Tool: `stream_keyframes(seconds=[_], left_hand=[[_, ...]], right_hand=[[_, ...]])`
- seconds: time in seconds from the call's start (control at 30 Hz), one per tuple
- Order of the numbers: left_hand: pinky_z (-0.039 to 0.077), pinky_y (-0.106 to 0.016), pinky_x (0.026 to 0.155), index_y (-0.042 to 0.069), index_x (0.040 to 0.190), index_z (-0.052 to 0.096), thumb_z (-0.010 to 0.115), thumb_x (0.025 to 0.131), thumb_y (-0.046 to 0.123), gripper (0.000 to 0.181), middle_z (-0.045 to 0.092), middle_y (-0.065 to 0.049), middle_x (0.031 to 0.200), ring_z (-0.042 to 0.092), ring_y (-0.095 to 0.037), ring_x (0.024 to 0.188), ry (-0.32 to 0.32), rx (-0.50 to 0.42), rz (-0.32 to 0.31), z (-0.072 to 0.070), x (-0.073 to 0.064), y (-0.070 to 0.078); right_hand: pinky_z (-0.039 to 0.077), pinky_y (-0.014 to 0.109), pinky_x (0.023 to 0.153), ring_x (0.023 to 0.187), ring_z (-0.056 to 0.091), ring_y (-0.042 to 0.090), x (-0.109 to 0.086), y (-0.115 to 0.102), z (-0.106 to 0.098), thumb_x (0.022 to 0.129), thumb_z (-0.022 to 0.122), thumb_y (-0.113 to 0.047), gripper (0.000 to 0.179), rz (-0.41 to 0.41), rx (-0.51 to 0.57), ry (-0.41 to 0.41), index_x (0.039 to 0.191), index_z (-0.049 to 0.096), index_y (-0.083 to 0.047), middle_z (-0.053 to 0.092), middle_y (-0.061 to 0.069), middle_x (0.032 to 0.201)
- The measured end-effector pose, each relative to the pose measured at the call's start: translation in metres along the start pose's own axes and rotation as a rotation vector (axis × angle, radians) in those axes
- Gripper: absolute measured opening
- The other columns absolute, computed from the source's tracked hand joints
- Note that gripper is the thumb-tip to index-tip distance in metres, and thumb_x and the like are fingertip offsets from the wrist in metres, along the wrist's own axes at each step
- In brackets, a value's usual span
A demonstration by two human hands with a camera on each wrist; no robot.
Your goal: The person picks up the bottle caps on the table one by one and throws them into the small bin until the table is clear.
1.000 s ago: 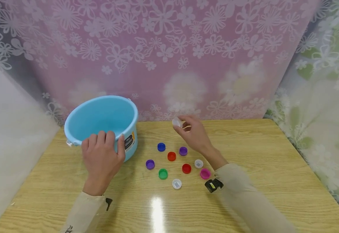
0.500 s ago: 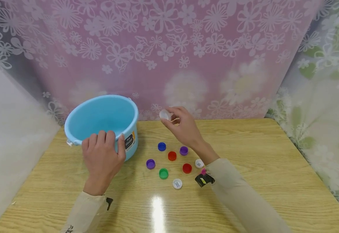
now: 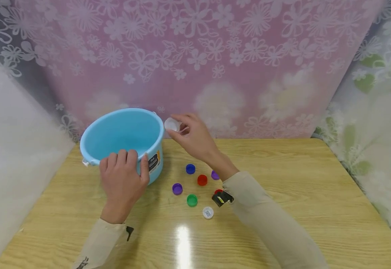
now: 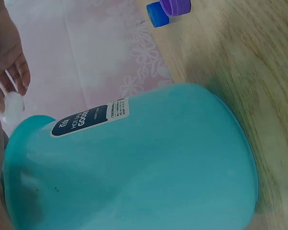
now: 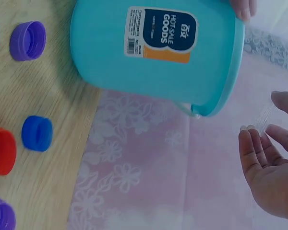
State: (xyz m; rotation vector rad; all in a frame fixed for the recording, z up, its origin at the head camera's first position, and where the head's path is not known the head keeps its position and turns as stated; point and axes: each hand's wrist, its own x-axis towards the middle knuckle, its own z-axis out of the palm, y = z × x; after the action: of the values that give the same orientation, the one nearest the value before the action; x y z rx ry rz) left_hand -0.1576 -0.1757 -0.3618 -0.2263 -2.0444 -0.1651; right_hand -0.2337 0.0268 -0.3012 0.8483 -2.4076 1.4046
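And here the blue bucket point(image 3: 129, 123), standing at the left on the wooden table point(image 3: 303, 198), is gripped at its near rim by the left hand point(image 3: 122, 185): the fingers are bent over the edge, the thumb is set on the outer side, just beside the dark label point(image 3: 153, 162). Over to the right hand point(image 3: 196, 138), where a whitish see-through cap point(image 3: 171, 124) is pinched between thumb and fingertips, the grip opened only as wide as the cap itself. That cap is held up off the table, just beside the right side of the bucket's rim; whether the rim is touched cannot be told. Down on the table a loose scatter is shown: a blue cap point(image 3: 190, 169), a red cap point(image 3: 202, 180) near it, a purple cap point(image 3: 177, 189) nearest the bucket, a green cap point(image 3: 192, 200) and, closest to the viewer, a white cap point(image 3: 208, 213) with a square patch inside. A second purple cap point(image 3: 214, 175) is partly covered by the right forearm, and another red one is mostly hidden behind the black device point(image 3: 221, 198) at the right cuff. Behind it all, a pink flowered curtain point(image 3: 219, 97) is hung.
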Motion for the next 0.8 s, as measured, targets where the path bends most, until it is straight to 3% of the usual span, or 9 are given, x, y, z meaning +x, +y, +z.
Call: stream_keyframes(seconds=[0.33,0.57,0.8], left_hand=[[0.033,-0.048,0.063,0.002,0.075,0.047,0.047,0.091,0.033,0.035,0.042,-0.013,0.065,0.037,-0.034,0.058,0.021,0.01,0.013,0.002,0.001,0.0],[0.033,-0.048,0.064,0.002,0.075,0.046,0.047,0.091,0.033,0.035,0.042,-0.013,0.066,0.038,-0.035,0.059,0.014,0.009,0.006,0.002,0.003,0.001],[0.033,-0.048,0.064,0.002,0.074,0.046,0.048,0.091,0.032,0.034,0.042,-0.013,0.066,0.038,-0.035,0.059,0.025,0.006,0.013,0.002,0.003,0.003]], right_hand=[[0.048,0.023,0.077,0.09,0.056,0.013,0.01,-0.018,0.022,0.089,0.066,-0.032,0.048,-0.031,-0.019,-0.064,0.131,0.058,-0.01,0.052,0.002,0.121],[0.049,0.028,0.081,0.094,0.057,0.014,0.01,-0.018,0.032,0.09,0.066,-0.032,0.048,-0.03,-0.084,-0.091,0.131,0.058,-0.01,0.05,0.004,0.123],[0.045,0.021,0.082,0.098,0.056,0.015,0.008,-0.017,0.035,0.089,0.067,-0.032,0.048,-0.057,-0.126,-0.085,0.131,0.058,-0.01,0.051,0.004,0.122]])
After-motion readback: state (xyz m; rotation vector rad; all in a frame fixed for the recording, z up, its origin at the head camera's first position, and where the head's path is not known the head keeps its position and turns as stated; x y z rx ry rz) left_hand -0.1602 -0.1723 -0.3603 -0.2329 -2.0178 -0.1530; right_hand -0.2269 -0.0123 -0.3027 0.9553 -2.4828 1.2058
